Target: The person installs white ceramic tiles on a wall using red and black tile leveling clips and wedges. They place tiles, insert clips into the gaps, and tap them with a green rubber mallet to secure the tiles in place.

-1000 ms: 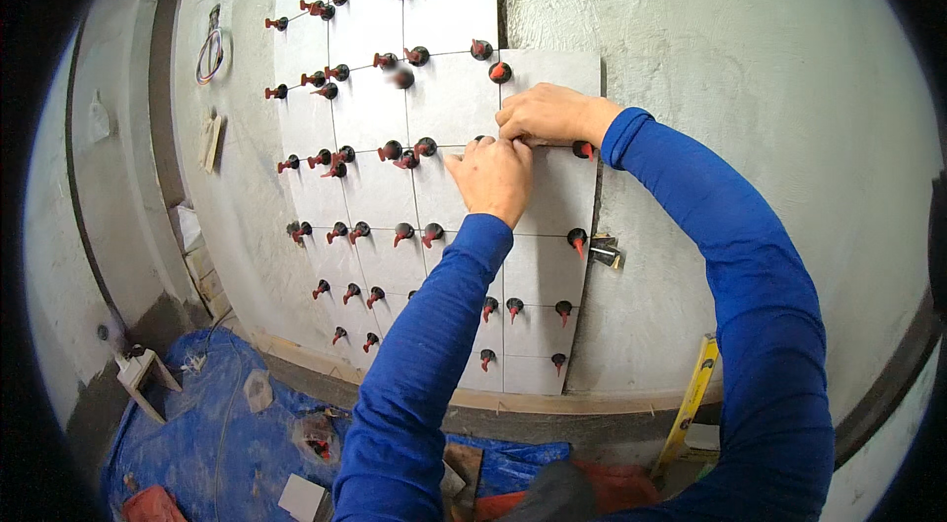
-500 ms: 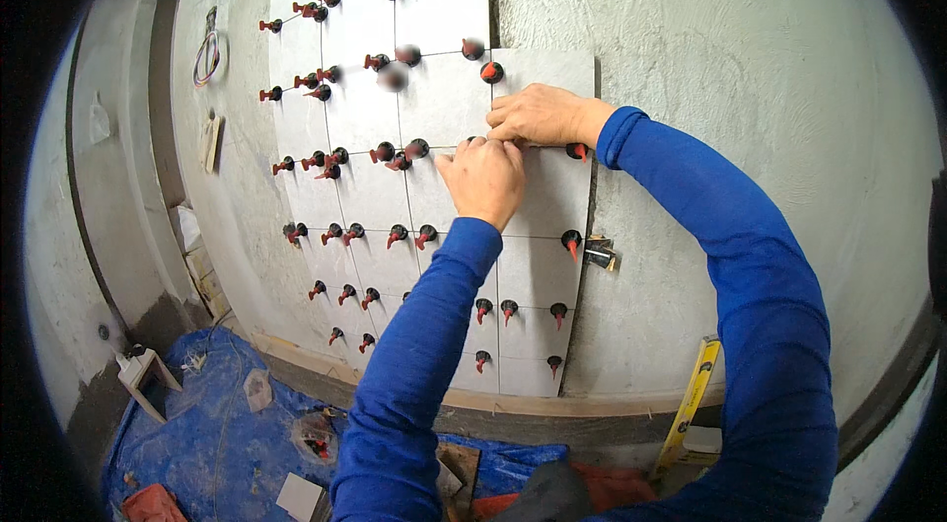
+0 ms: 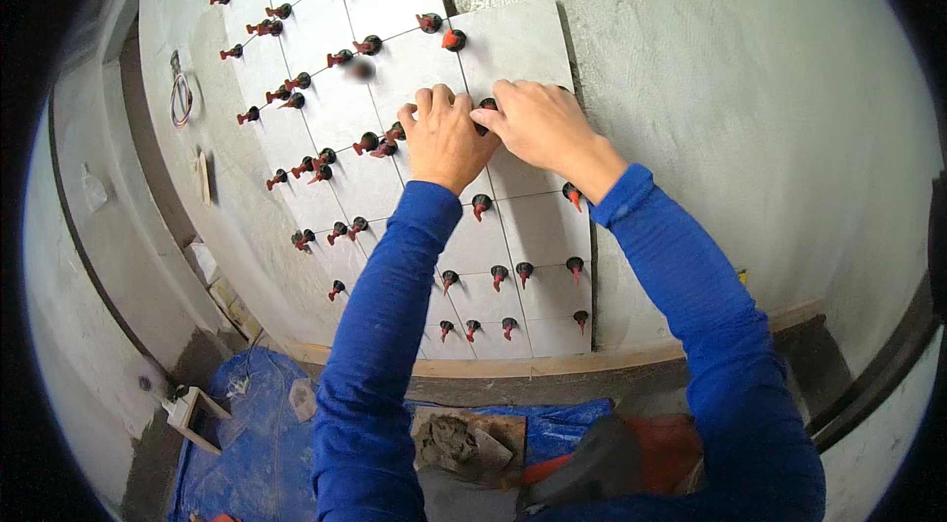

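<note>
Two hands (image 3: 449,139) (image 3: 554,130) close together before pale tiles (image 3: 419,70), black clip (image 3: 487,104) partly hidden between them, grip unclear

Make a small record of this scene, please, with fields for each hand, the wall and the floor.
Left hand: bent, over the tiles, beside the right thumb
Right hand: thumb at a black clip; exact grip unclear
Wall: grey; tiles on it in a grid
Other clips: black and red, mostly where tiles meet
Floor: blue tarp, board with a pile on it, white stool at left
</note>
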